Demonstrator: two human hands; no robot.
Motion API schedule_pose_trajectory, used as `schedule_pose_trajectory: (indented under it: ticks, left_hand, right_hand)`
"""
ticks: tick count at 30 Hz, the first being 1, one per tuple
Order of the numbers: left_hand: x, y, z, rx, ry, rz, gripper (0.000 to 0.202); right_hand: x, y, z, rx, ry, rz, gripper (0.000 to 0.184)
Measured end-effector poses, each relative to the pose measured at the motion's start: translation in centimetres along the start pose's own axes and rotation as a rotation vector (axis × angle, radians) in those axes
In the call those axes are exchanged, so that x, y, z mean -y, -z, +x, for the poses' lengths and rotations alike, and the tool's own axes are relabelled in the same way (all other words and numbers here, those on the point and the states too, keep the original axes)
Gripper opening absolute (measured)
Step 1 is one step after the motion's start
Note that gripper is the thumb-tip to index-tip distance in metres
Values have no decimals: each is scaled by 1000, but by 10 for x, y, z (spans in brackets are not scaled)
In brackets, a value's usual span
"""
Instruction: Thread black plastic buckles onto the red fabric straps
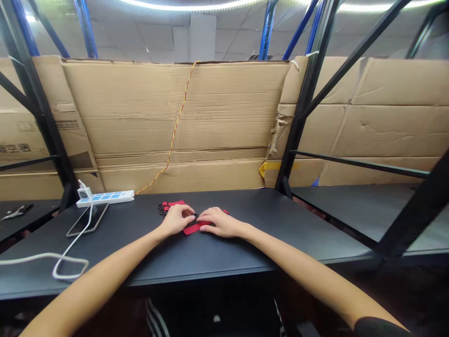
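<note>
At the middle of the dark shelf top, my left hand (pixel 177 219) pinches a small black ring (pixel 195 216) on a red strap (pixel 192 229). My right hand (pixel 219 222) rests on the same strap from the right, its fingertips close to the ring; the fingers partly cover the red fabric. A bit of red also shows beyond my right knuckles. Behind my left hand lies another red strap piece (pixel 174 203) with black fittings (pixel 162 208) at its left end. Whether the red pieces are joined is hidden by my hands.
A white power strip (pixel 117 197) with a plugged-in charger stands at the back left. Beside it lies a phone (pixel 87 220), with a white cable (pixel 70 276) looping forward. Cardboard (pixel 217 112) walls the back. A dark metal post (pixel 298 117) rises at right; pliers (pixel 17 211) lie far left.
</note>
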State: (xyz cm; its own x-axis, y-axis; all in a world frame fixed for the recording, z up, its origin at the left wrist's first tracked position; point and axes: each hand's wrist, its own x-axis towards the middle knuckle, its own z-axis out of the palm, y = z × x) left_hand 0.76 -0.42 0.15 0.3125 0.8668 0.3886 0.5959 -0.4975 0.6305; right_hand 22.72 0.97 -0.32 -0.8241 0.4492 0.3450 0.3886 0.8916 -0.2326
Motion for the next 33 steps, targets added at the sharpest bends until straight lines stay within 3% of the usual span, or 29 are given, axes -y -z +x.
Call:
schedule_pose_trajectory:
  ticks: [4, 10, 16, 19, 27, 31, 33]
  left_hand:
    - [1, -1, 0, -20, 16, -44, 25]
    - [9, -3, 3, 11, 72, -187, 28]
    - [8, -2, 4, 8, 149, -361, 26]
    - [4, -2, 3, 27, 133, -432, 28]
    - [-11, -5, -3, 110, 71, -448, 27]
    - [-21, -5, -8, 102, -56, -371, 31]
    - [-24, -6, -9, 73, -137, -293, 23]
  right_hand:
    - [8, -4, 5, 32, -57, 49, 28]
    - [-10, 2, 2, 24, -177, 294, 18]
    - [-25, 1, 4, -166, -310, 502, 19]
    - [-29, 0, 5, -185, -368, 508, 24]
    - [-13, 5, 4, -69, -258, 723, 35]
    - [-12, 5, 4, -31, -299, 790, 39]
    - [-13, 4, 4, -29, -329, 809, 42]
